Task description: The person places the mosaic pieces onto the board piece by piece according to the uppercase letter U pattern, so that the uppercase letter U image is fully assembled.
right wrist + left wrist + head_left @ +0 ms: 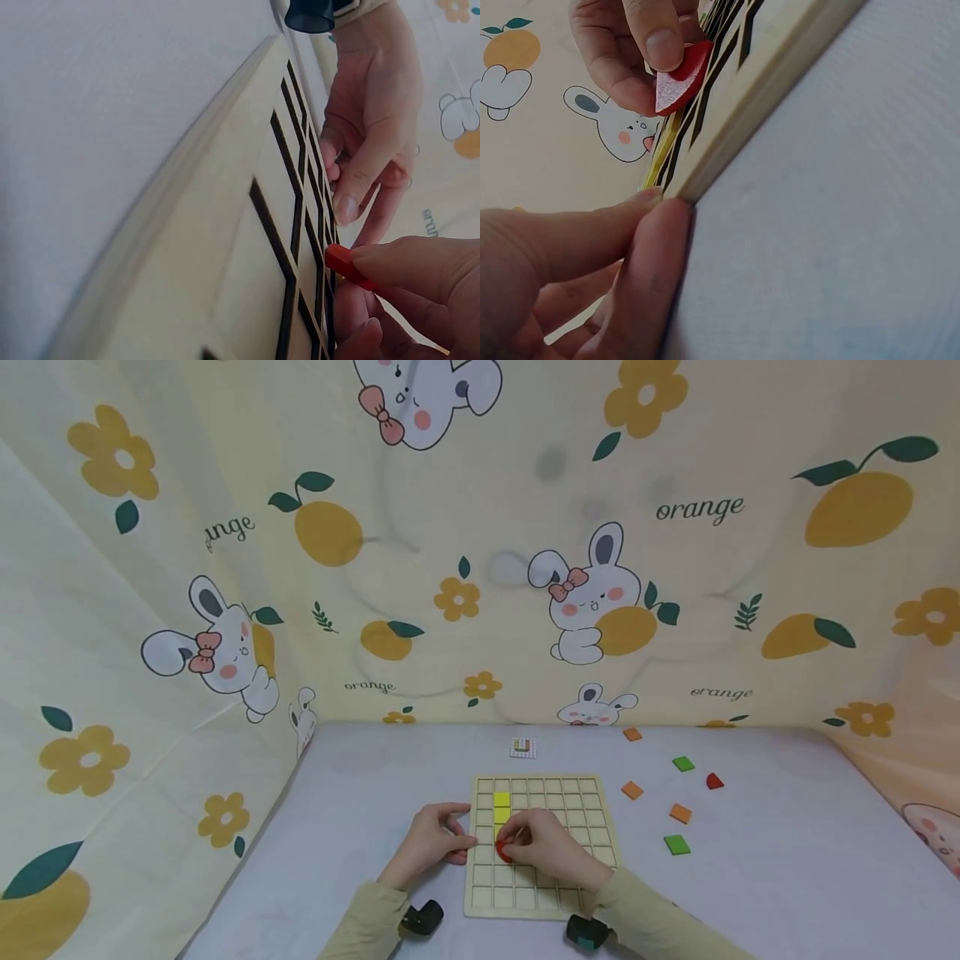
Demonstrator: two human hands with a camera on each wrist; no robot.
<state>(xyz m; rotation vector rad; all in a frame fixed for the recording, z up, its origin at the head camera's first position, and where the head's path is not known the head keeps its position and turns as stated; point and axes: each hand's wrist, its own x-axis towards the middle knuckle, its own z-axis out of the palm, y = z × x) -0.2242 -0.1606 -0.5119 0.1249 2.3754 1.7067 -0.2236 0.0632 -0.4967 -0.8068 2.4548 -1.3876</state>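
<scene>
A wooden grid board [547, 902] lies on the table, its square cells marked by raised lines. In its second column from the left sit yellow square tiles [502, 799], the lowest partly covered by fingers. My right hand [551, 847] pinches a red quarter-circle tile [684, 82] between thumb and fingers, just over the column below the yellow tiles. The right wrist view shows this red tile edge-on, tilted at the board's surface. At the board's left edge, my left hand [435, 839] holds the rim with thumb and fingertips; the left wrist view shows them meeting there.
To the board's right lie several loose tiles: orange squares [632, 790], green ones [677, 844] and a red quarter-circle [715, 782]. Behind the board is a small card [523, 747] with a coloured grid pattern. A printed curtain [480, 527] encloses the table [315, 827].
</scene>
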